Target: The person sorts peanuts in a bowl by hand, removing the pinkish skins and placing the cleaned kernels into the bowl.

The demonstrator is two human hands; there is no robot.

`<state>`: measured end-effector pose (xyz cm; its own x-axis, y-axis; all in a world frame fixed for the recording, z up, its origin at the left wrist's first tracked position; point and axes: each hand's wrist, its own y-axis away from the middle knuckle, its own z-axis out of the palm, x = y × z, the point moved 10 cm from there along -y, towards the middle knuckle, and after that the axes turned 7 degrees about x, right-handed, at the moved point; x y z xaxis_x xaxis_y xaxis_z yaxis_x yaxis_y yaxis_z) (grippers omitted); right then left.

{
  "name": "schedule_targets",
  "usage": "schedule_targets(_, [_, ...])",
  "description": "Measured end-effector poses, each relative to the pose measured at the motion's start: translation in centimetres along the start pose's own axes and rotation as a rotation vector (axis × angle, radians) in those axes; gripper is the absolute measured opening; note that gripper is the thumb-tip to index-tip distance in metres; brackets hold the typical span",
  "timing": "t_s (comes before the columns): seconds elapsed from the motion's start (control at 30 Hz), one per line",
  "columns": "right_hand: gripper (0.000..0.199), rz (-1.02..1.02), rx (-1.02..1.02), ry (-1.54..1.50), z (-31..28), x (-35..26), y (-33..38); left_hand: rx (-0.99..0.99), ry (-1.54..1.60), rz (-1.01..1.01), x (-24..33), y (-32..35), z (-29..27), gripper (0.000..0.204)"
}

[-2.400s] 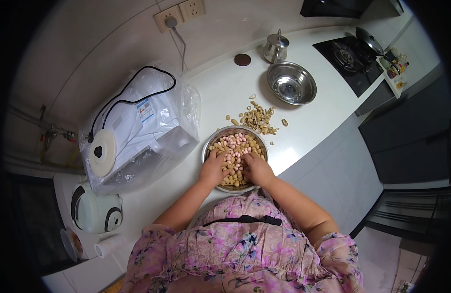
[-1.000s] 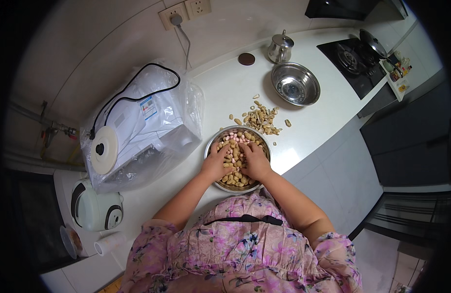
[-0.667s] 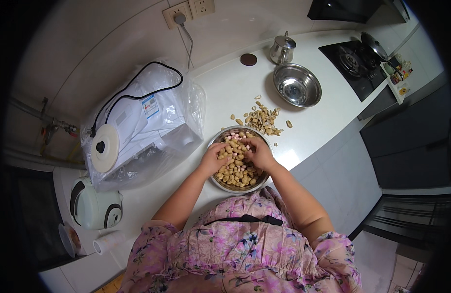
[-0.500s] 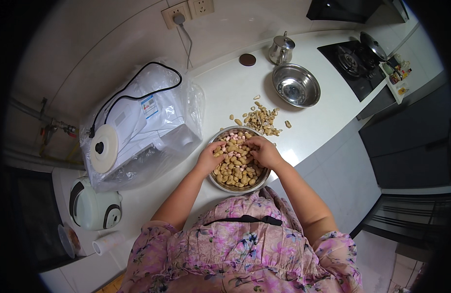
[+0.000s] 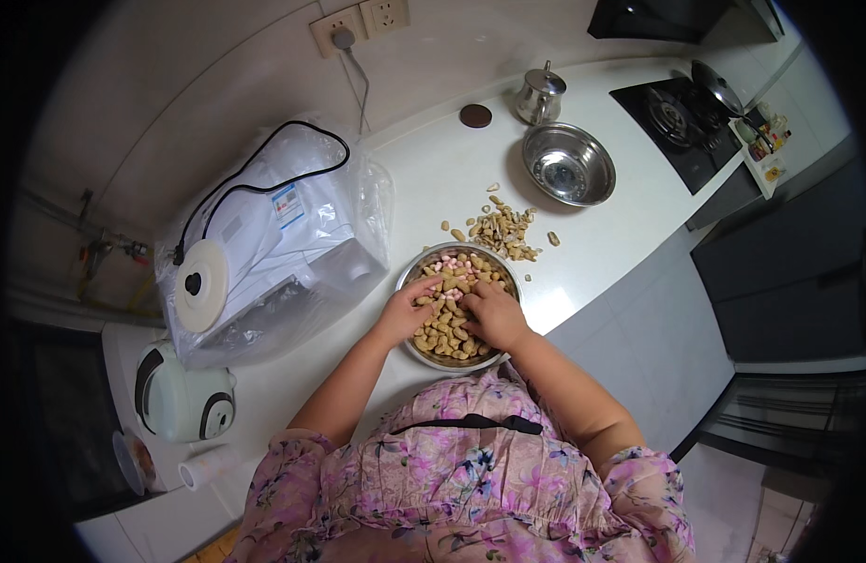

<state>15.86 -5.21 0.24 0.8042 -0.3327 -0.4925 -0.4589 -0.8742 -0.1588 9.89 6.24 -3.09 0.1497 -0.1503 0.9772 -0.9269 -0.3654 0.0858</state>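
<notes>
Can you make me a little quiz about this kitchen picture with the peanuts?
1. True or false: both hands are in the bowl of peanuts.
2. What lies on the counter just beyond that bowl: A) a pile of shells, B) a spoon, C) a plate?
3. Is the second metal bowl full or empty?

Key
1. True: left hand and right hand rest on the peanuts.
2. A
3. Empty

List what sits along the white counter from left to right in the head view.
White rice cooker → plastic-wrapped white appliance → bowl of peanuts with both hands in it → pile of shells → empty steel bowl → black gas hob.
</notes>
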Motion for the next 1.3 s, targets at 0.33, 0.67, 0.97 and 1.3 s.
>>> schedule_targets(0.33, [0.010,-0.014,0.182,-0.081,-3.3,1.4,1.0,-0.125,-0.670,0.075,0.9,2.5,1.4,0.032])
schedule_targets(0.67, [0.015,0.044,0.078,0.011,-1.0,0.2,0.2,-0.191,-0.876,0.156,1.0,3.8,3.1,0.044])
schedule_targets(0.97, [0.009,-0.026,0.118,-0.042,-2.1,0.8,0.6,-0.081,-0.752,0.099,0.5,3.0,2.3,0.039])
schedule_targets(1.3, [0.008,0.051,0.187,0.162,1.4,0.5,-0.3,0.099,0.214,-0.287,-4.1,1.8,0.1,0.033])
